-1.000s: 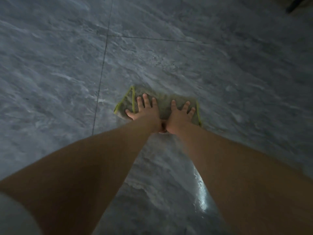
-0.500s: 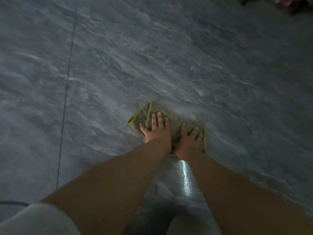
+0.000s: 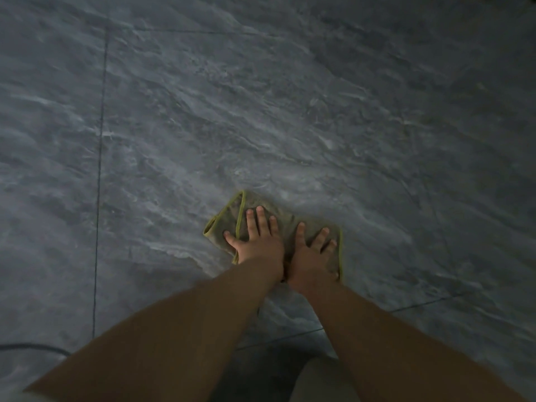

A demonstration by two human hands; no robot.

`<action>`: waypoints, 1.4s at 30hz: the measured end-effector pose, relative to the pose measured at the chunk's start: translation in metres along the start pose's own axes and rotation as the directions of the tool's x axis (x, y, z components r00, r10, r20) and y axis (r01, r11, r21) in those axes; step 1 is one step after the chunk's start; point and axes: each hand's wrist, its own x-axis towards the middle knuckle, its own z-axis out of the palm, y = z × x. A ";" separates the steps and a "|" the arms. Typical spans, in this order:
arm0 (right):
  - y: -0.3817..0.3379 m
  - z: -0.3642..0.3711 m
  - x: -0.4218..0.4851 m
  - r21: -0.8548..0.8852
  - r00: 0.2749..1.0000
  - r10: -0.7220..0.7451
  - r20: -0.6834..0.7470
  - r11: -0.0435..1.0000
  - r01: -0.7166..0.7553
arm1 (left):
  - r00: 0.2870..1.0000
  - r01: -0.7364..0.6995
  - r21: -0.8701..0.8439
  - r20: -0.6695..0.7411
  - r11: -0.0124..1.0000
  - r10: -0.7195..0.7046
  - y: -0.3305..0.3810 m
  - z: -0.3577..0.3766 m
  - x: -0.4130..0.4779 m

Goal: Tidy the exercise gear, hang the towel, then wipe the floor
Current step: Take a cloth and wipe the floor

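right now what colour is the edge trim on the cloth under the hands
Yellow-green trim on a dull grey-green cloth, clearest along its left fold in the head view.

Grey cloth (image 3: pixel 285 224), yellow-green edging, folded flat on marbled floor (image 3: pixel 319 111)

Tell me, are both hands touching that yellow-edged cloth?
Touching. The head view shows the left hand and right hand pressed flat on the cloth, fingers spread.
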 end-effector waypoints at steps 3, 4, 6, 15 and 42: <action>-0.003 -0.010 0.012 -0.005 1.000 -0.009 -0.012 1.000 0.009 | 0.999 0.024 -0.043 -0.042 0.999 -0.026 0.002 -0.007 0.010; -0.006 -0.016 0.018 -0.002 1.000 -0.010 -0.023 1.000 0.010 | 0.998 0.032 -0.054 -0.053 0.998 -0.035 0.003 -0.012 0.016; -0.016 -0.029 0.032 0.009 0.999 -0.009 -0.040 1.000 0.010 | 0.996 0.043 -0.069 -0.069 0.997 -0.048 0.002 -0.027 0.032; -0.116 -0.090 0.100 0.014 0.994 -0.087 -0.064 0.996 0.088 | 0.990 0.096 -0.107 -0.090 0.990 -0.106 -0.049 -0.121 0.121; -0.190 -0.116 0.136 -0.247 0.973 -0.231 -0.022 0.944 0.219 | 0.991 0.037 -0.079 -0.124 0.996 -0.047 -0.104 -0.170 0.151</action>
